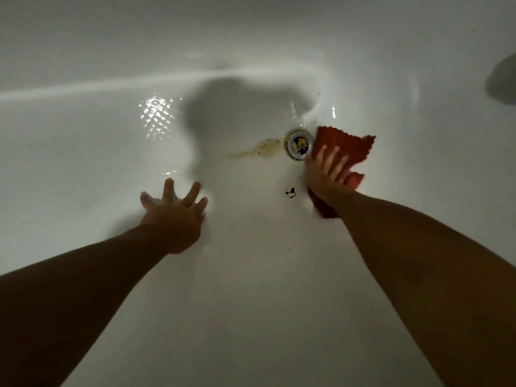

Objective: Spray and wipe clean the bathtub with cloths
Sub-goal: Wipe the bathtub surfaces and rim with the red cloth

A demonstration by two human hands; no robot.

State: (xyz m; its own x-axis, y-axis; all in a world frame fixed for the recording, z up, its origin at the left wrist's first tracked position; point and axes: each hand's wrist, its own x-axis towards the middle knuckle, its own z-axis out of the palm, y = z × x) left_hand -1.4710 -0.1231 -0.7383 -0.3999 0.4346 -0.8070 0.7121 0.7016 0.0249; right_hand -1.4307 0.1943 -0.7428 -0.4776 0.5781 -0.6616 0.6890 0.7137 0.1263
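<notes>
I look down into a white bathtub (97, 163) with a wet, shiny floor. My right hand (325, 171) presses a red cloth (344, 143) flat on the tub floor just right of the metal drain (299, 146), fingers spread over the cloth. A yellowish-brown stain (259, 150) runs left from the drain. My left hand (174, 212) rests on the tub floor with fingers splayed, holding nothing, well left of the drain.
A small dark speck of debris (291, 193) lies on the floor below the drain, between my arms. The tub wall (251, 37) curves up at the far side. A dark rounded shape (502, 79) shows at the right edge.
</notes>
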